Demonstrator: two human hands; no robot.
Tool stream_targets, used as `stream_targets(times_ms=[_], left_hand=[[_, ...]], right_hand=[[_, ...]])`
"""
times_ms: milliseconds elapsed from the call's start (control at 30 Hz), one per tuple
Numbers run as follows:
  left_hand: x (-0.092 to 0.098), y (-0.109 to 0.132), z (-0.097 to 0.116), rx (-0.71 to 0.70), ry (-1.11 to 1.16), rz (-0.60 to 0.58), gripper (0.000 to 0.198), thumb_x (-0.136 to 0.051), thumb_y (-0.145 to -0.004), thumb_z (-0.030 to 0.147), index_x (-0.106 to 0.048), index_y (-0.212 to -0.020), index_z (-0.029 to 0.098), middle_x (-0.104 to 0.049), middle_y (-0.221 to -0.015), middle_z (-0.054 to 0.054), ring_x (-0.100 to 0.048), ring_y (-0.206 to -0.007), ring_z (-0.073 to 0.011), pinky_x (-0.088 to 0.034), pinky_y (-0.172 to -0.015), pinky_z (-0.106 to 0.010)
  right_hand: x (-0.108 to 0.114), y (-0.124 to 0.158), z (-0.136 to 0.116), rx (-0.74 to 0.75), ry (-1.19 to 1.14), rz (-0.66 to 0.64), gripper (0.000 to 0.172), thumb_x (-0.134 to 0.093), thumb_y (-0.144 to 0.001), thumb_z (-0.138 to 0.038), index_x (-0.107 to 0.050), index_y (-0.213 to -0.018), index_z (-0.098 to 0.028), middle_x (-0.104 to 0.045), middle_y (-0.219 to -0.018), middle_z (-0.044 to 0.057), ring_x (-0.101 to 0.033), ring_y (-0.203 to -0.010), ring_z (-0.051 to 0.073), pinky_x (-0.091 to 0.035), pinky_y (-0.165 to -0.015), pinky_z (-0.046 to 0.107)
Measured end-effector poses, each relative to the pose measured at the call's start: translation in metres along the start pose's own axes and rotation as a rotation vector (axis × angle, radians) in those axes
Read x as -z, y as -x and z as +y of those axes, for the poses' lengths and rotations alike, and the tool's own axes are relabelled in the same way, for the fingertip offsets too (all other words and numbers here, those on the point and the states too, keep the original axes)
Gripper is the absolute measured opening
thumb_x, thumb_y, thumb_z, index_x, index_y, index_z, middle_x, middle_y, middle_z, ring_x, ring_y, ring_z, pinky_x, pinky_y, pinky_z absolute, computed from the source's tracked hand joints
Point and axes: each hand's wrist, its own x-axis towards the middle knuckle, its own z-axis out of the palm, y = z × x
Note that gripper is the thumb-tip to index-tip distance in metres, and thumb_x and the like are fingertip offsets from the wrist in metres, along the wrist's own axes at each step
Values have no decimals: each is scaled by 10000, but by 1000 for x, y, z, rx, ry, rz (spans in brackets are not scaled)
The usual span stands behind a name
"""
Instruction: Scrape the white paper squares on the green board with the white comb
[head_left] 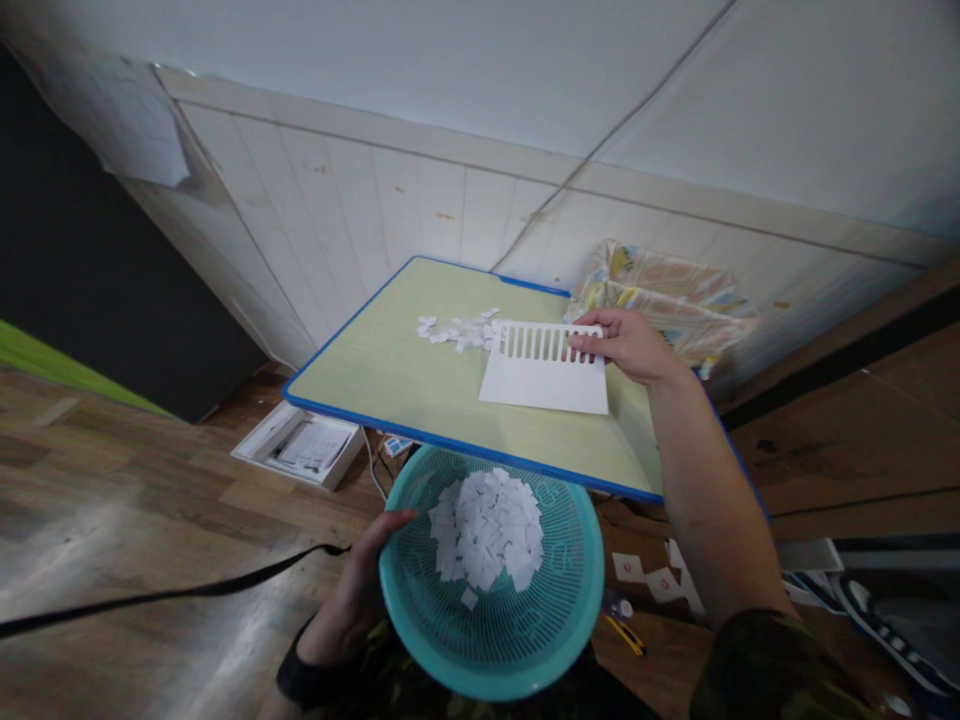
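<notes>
My right hand [628, 343] grips the right end of a white slotted sheet [544, 385], its row of slots along the upper part. The sheet is over the pale green table [390, 370], its left edge at a loose pile of white paper scraps [461, 331]. With my left hand [367, 565] I hold the left rim of a turquoise plastic basket [574, 610], thumb over the edge and the other fingers hidden behind it. Inside the basket lies a heap of small white paper pieces [487, 530]. The basket is just below the table's blue front edge.
A fabric-lined basket [667, 290] stands at the table's back right, by the wall. On the floor are a white box [300, 445] with papers, white cards [645, 578], a yellow cutter [628, 636] and a shoe [900, 640]. A black strap [225, 590] extends left.
</notes>
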Motion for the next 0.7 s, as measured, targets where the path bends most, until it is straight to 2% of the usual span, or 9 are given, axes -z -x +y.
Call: stream_targets(times_ms=[133,267,367,467,533,600,667,700], left_hand=[[3,-2,-1,3,-19,-13,152,-643,-797,175,-721,-679,121,-759,-611,-78,-673,-498,-193,-553,-534,-292],[6,-3,-2,1,-27,-17,136,-643,-802,178,-732,-720,116,-759,-600,-70,-668,-480,-190,-545,-507,-285],[9,-4,-2,17,-23,-37,137,-641,-807,180,-735,-736,110,-764,-607,-73,-671,-483,-192,-553,-519,-293],[12,-6,-2,25,-9,-57,145,-628,-821,184,-738,-771,104,-775,-641,-81,-686,-514,-206,-566,-551,-314],[14,-7,-1,14,-12,-52,138,-629,-822,185,-740,-803,106,-777,-643,-73,-691,-525,-209,-570,-566,-320],[16,-9,-1,3,-22,-52,132,-638,-816,190,-740,-827,107,-778,-647,-71,-693,-531,-212,-570,-568,-322],[18,-10,0,12,-23,-66,136,-648,-808,202,-739,-829,104,-780,-662,-82,-695,-542,-215,-563,-562,-319],[19,-11,0,20,-19,-76,139,-653,-805,211,-738,-825,102,-781,-671,-89,-698,-553,-219,-560,-565,-319]], right_hand=[[6,3,1,-8,53,6,462,-829,-637,-478,-689,-956,-176,-727,-741,43,-648,-594,158,-480,-495,247],[24,6,3,-6,87,90,467,-842,-615,-475,-696,-944,-177,-725,-728,50,-649,-591,174,-488,-495,265],[24,7,-5,25,83,135,456,-834,-629,-476,-689,-937,-172,-719,-722,52,-650,-588,180,-507,-521,284],[-3,18,-23,124,146,182,385,-788,-701,-461,-669,-941,-184,-723,-741,45,-665,-616,188,-530,-557,299],[-35,38,-36,211,280,244,319,-699,-798,-453,-661,-992,-204,-738,-813,54,-685,-667,204,-549,-578,318],[-72,67,-45,315,548,335,246,-619,-869,-414,-677,-1026,-234,-745,-886,56,-684,-658,196,-553,-577,327],[-105,98,-46,442,775,314,264,-565,-912,-314,-656,-1155,-264,-747,-989,56,-696,-674,186,-570,-593,332],[-118,112,-45,544,842,264,352,-544,-920,-248,-601,-1267,-272,-747,-1011,52,-704,-687,181,-583,-605,328]])
